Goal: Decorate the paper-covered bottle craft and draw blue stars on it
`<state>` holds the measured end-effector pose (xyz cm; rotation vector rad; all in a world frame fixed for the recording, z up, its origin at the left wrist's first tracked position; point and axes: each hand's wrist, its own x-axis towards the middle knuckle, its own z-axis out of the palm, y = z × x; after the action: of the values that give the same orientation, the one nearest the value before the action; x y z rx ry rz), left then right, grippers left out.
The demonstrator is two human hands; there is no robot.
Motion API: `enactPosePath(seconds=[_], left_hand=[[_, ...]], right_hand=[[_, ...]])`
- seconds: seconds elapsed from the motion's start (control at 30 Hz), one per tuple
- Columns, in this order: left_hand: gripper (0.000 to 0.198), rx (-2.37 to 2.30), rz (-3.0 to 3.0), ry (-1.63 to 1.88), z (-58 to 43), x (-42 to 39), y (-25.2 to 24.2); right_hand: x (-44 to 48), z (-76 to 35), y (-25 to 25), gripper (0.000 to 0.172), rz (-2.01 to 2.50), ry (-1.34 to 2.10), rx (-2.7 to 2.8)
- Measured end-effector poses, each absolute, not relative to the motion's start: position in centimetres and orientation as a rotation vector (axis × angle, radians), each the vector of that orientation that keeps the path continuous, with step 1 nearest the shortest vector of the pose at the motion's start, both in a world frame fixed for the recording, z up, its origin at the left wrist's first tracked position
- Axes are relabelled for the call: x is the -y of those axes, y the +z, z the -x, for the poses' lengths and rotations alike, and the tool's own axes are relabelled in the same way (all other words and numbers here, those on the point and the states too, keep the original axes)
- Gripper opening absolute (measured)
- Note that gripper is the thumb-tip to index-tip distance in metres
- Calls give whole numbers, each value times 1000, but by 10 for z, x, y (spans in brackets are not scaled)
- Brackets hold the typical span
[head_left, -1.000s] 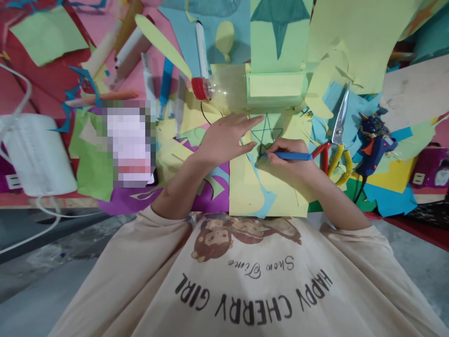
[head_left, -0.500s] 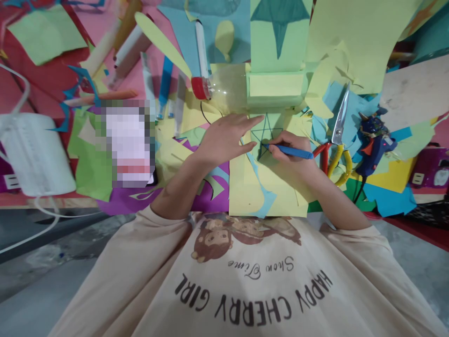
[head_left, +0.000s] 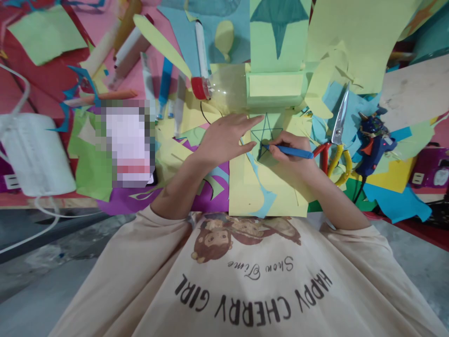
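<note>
A blue marker is gripped in my right hand, its tip touching a pale yellow-green sheet. On that sheet a star outline is drawn in dark lines, partly covered by my fingers. My left hand lies open on the sheet's left side, index finger and thumb spread apart beside the star. A thin light-blue paper scrap runs down the sheet below the hands. Just beyond them a clear plastic bottle with a red cap lies on its side.
Scissors with red and yellow handles lie right of my right hand, near a dark blue glue-gun-like tool. A blurred-out phone and a white box with cables stand left. Markers and paper scraps cover the back.
A blue paper piece at the table's front right edge has shifted a little to the right and down. My hands and the marker look almost unmoved.
</note>
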<state>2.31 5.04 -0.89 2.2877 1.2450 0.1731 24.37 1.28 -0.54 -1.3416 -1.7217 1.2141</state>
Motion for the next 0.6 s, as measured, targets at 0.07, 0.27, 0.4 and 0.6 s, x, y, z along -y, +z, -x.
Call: enactPosePath(seconds=[0.07, 0.27, 0.4, 0.6], left_hand=[[60, -1248, -2285, 178, -23, -50, -9], [61, -1252, -2283, 167, -24, -50, -9], [61, -1249, -2292, 158, -24, -51, -9], [61, -1252, -2275, 161, -23, -51, -9]], right_hand=[[-12, -245, -5, 13, 1324, 1259, 1740], [-14, -246, -5, 12, 1330, 1330, 1728], [-14, -244, -7, 15, 1370, 1212, 1706], [-13, -245, -4, 13, 1303, 1318, 1732]])
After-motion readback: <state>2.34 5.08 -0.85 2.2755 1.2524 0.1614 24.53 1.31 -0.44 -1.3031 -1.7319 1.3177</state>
